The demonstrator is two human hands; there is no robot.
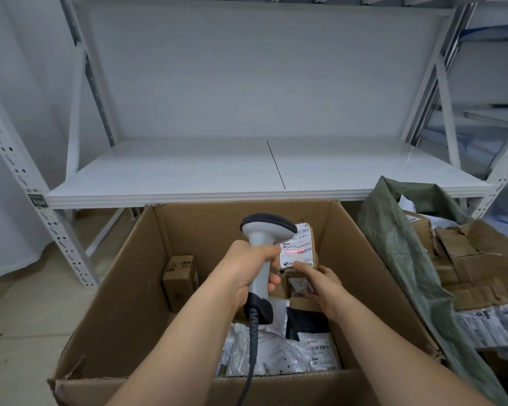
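Note:
My left hand grips the handle of a white and grey barcode scanner with a coiled cable hanging from its base. The scanner's head points at a small brown cardboard parcel that my right hand holds from below, over the big open carton. A red scan line glows across the white shipping label on the parcel's face. Both hands are above the carton's middle.
Inside the carton lie a small brown box at the left and several white plastic mail bags. A green woven sack with more taped parcels stands at the right. A white metal shelf runs behind.

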